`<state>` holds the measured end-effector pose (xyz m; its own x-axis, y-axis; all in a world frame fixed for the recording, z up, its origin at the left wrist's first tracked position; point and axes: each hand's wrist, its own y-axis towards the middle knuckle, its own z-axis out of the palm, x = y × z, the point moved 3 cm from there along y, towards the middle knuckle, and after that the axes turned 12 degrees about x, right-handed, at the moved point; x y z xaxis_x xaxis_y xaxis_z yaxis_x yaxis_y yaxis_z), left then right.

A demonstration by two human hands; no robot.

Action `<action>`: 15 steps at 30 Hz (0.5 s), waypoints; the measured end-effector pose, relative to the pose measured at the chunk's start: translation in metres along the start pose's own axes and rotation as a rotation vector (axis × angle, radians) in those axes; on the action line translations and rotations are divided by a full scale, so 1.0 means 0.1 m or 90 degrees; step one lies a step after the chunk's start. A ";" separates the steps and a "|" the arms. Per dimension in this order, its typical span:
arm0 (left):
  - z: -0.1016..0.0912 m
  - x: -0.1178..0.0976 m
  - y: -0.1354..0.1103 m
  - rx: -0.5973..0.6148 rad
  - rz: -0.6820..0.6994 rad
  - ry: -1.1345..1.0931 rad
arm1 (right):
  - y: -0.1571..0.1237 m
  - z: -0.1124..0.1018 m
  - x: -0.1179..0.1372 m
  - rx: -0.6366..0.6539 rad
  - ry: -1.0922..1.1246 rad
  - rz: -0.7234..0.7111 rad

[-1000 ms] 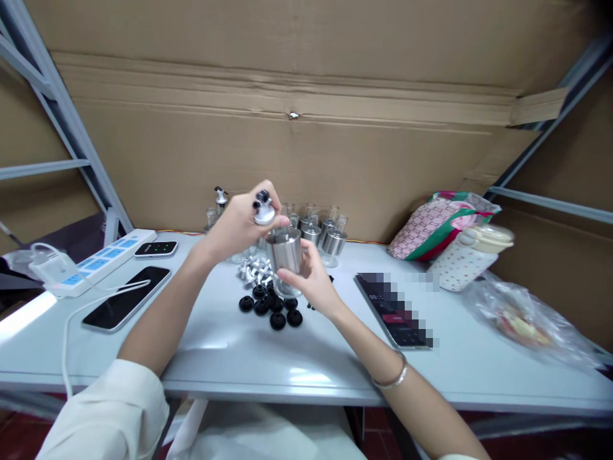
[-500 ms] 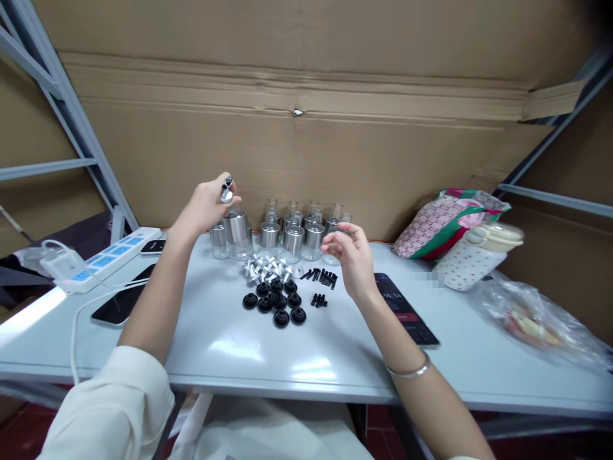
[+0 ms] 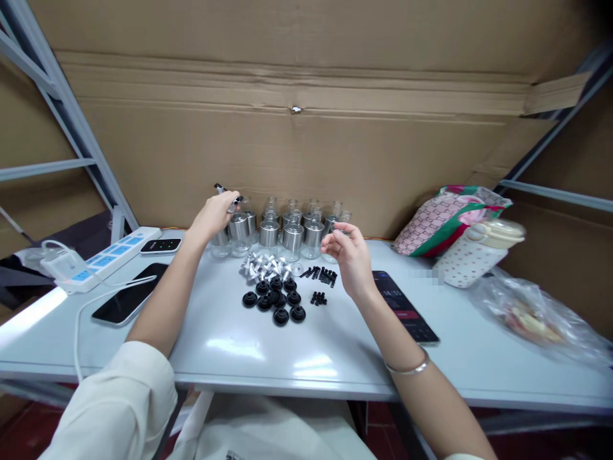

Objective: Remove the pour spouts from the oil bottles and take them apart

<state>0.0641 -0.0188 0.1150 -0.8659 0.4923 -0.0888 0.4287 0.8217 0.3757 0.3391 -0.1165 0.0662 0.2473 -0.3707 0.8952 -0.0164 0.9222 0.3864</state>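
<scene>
My left hand [image 3: 214,216] reaches to the back left of the white table [image 3: 249,358], fingers closed round the spout cap [image 3: 234,203] of a steel-sleeved glass bottle [image 3: 238,230]. That bottle stands at the left end of a row of similar bottles [image 3: 292,233] against the cardboard wall. My right hand [image 3: 345,254] hovers above the table right of the row, fingers loosely spread and holding nothing. Between the hands lie a pile of silver caps [image 3: 264,265], several black rubber stoppers [image 3: 276,304] and small black parts [image 3: 320,277].
A phone [image 3: 405,306] lies right of my right wrist. On the left are another phone [image 3: 127,300] with a white cable, a small black device [image 3: 161,246] and a power strip [image 3: 106,255]. A patterned bag [image 3: 443,220], a dotted white jug [image 3: 472,255] and a plastic bag [image 3: 536,316] sit at right.
The bottle, held in both hands a second ago, has gone with my left hand to the back-left row and now stands there. My right hand let go and drew off right.
</scene>
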 end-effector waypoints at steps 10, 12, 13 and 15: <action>0.21 -0.06 0.07 0.029 0.009 0.028 | -0.01 0.04 -0.03 0.033 -0.030 0.000; 0.22 -0.07 0.08 0.043 0.009 0.006 | -0.01 0.05 -0.05 0.041 -0.028 0.008; 0.22 -0.08 0.08 0.052 0.008 -0.011 | -0.01 0.05 -0.06 0.045 -0.030 0.012; 0.20 -0.08 0.07 0.067 0.006 -0.055 | -0.01 0.06 -0.07 0.051 -0.034 0.016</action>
<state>0.0792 -0.0108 0.1001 -0.8384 0.5192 -0.1661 0.4651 0.8403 0.2786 0.3318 -0.1158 0.0609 0.1942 -0.3549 0.9145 -0.1000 0.9203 0.3783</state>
